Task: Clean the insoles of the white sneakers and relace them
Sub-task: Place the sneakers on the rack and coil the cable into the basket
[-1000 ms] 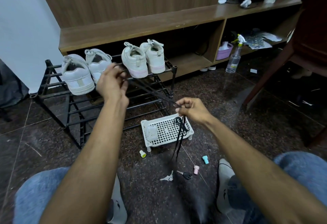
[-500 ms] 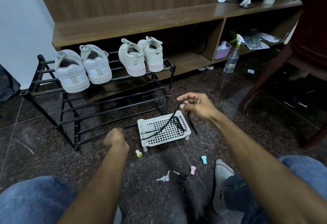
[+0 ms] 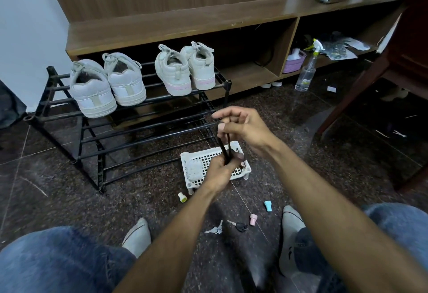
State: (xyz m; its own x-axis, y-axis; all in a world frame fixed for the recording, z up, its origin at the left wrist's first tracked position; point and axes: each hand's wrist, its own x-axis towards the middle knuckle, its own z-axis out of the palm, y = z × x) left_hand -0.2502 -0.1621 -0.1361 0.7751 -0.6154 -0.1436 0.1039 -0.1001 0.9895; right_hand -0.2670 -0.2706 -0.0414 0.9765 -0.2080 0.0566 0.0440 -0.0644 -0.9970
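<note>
Both hands are on the black lace [image 3: 225, 148], one above the other, over the white basket [image 3: 246, 170]. I have the right hand [image 3: 243, 128] higher, its fingertips pinching the top of the doubled lace, and the left hand [image 3: 221, 171] lower, fingers curled round the bottom of the same two strands, so the lace runs taut and nearly upright between them.

Going by size: the wooden unit [image 3: 185, 24] fills the back wall, and the black shoe rack [image 3: 129, 128] stands in front of it. Two pairs of white sneakers [image 3: 141, 79] sit on its top tier, heels toward me, well apart from my hands. The basket rests on the floor just beside the rack. A spray bottle [image 3: 306, 73] stands by the unit, and keys [image 3: 216, 229] lie on the floor between my feet.

I judge the lace light, soft and limp: it holds shape only under tension and will slip through a loose pinch. I would take it close to the tips for threading. My forearms reach forward from either side and converge over the basket, right wrist raised, left wrist bent down.
</note>
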